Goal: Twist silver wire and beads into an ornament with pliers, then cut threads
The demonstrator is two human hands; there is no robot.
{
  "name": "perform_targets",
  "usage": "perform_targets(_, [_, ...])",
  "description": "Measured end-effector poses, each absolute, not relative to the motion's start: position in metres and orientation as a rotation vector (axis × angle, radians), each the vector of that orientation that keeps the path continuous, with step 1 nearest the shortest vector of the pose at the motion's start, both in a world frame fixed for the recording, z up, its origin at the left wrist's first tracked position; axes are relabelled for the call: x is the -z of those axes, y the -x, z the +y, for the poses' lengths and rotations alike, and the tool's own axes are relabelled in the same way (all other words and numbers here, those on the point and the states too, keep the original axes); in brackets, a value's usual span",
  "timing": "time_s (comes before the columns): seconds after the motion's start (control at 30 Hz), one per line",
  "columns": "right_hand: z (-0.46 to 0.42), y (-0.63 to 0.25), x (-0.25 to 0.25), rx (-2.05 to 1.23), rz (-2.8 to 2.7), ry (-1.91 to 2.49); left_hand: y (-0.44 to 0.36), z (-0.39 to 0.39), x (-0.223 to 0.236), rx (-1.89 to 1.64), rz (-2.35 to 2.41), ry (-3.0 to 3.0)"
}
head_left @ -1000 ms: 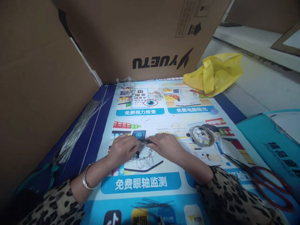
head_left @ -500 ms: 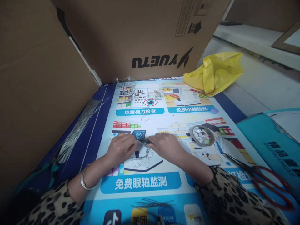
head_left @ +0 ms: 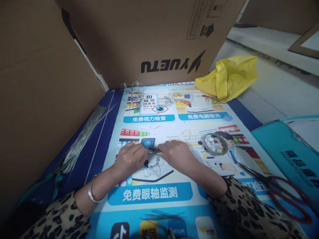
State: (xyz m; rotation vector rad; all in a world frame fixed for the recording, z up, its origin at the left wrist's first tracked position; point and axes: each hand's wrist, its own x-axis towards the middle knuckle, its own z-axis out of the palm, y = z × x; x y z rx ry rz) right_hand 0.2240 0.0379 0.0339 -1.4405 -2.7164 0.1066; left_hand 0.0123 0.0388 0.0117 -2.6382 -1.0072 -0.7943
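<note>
My left hand (head_left: 132, 159) and my right hand (head_left: 176, 154) face each other over the printed sheet, fingers closed in a pinch. A thin silver-and-dark wire (head_left: 152, 150) spans the short gap between them, both hands gripping it. From it hangs a cluster of fine looped wire (head_left: 156, 169), just beneath my fingers. My fingertips hide the wire's ends, and its exact shape is too small to make out. Closer to me, a small bundle of dark wire pieces (head_left: 163, 215) lies on the sheet.
Red-handled scissors (head_left: 286, 196) and a tape-like ring (head_left: 206, 146) with clear bits inside lie at right. Behind are wire pieces (head_left: 136, 91), a yellow bag (head_left: 231, 78) and a cardboard box (head_left: 129, 39). Silver wires (head_left: 82, 139) and a teal-handled tool (head_left: 56, 184) sit left.
Both hands keep their pinch in nearly the same place. My left wrist and the wire between the fingers shift slightly; other things stay put.
</note>
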Motion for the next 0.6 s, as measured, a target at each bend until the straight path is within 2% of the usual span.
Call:
perform_targets(0.27, [0.037,-0.224,-0.033,-0.128,-2.703,1.455,-0.007,0.039,-0.014,0.639,-0.855,2.727])
perform_targets(0.6, [0.039,-0.225,-0.038,-0.196,-2.701,1.497,-0.008,0.038,-0.027,0.396,-0.944,2.907])
